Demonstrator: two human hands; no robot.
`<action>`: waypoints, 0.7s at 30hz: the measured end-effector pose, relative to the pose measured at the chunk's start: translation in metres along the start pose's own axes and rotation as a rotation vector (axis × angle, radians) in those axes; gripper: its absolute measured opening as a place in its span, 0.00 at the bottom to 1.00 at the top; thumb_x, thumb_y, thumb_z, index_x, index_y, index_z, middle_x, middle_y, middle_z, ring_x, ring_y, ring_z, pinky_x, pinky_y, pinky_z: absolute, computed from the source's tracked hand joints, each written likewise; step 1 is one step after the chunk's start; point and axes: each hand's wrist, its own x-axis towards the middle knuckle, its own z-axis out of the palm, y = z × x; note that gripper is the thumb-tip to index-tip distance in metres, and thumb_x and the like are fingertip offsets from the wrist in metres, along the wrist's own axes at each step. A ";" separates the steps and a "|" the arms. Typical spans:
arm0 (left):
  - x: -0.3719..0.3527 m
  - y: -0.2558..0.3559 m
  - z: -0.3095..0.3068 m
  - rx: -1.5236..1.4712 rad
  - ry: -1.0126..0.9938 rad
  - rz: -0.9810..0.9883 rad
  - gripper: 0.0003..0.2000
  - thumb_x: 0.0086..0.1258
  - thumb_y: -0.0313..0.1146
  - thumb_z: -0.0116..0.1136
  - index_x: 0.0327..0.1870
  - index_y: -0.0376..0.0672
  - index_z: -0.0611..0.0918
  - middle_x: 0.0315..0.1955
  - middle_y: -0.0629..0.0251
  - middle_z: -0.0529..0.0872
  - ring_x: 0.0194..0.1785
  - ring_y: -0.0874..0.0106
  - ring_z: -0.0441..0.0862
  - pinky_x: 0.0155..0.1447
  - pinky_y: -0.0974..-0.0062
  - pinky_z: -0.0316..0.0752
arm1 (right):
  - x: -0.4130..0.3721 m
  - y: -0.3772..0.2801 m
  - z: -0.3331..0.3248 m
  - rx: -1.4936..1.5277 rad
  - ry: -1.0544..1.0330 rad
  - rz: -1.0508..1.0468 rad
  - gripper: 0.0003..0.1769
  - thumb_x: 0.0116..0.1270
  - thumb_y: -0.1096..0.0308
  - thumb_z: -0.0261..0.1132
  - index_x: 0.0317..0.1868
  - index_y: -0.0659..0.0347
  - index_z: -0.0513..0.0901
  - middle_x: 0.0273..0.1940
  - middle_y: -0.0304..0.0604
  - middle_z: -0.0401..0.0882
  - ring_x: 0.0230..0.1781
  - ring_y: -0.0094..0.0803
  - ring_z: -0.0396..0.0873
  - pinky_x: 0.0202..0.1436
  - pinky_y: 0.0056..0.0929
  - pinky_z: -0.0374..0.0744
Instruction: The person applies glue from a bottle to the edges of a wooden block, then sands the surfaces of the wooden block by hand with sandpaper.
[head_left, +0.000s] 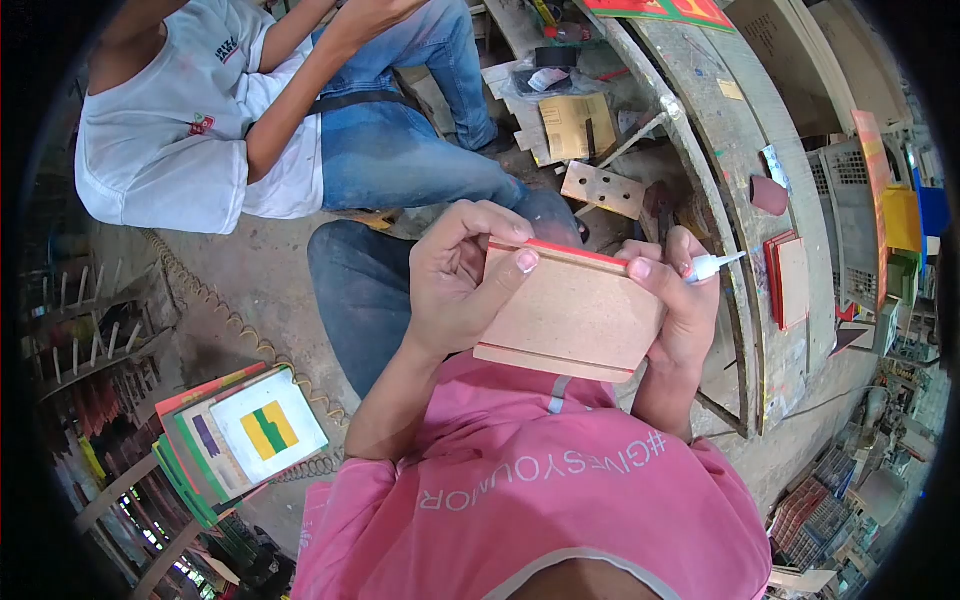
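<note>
My left hand [460, 285] is clamped on the left side of a flat square brown fibreboard panel [572, 312], held close over my lap. Right hand [682, 305] pinches the right side and also grips a small white glue tube [712, 265]. Only the nozzle shows, the rest is buried in my fist.
</note>
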 end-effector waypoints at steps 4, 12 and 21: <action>0.001 0.004 -0.003 0.029 -0.002 -0.055 0.11 0.65 0.20 0.62 0.46 0.36 0.76 0.41 0.61 0.81 0.44 0.79 0.79 0.49 0.81 0.73 | 0.004 0.002 -0.002 0.017 0.015 0.011 0.23 0.50 0.88 0.70 0.26 0.54 0.64 0.35 0.62 0.84 0.35 0.35 0.85 0.36 0.27 0.83; -0.006 0.000 -0.008 0.023 -0.054 -0.091 0.21 0.61 0.18 0.66 0.53 0.39 0.71 0.45 0.64 0.80 0.44 0.80 0.81 0.46 0.82 0.78 | 0.011 0.010 -0.001 -0.202 -0.043 -0.191 0.24 0.50 0.87 0.73 0.27 0.55 0.65 0.34 0.60 0.85 0.38 0.35 0.86 0.42 0.30 0.83; -0.014 -0.011 -0.027 0.167 0.134 -0.035 0.22 0.61 0.19 0.68 0.53 0.40 0.72 0.45 0.64 0.78 0.45 0.78 0.80 0.47 0.82 0.77 | 0.084 0.030 -0.041 -0.225 0.035 -0.140 0.15 0.69 0.61 0.66 0.29 0.56 0.71 0.22 0.41 0.78 0.19 0.22 0.72 0.23 0.21 0.69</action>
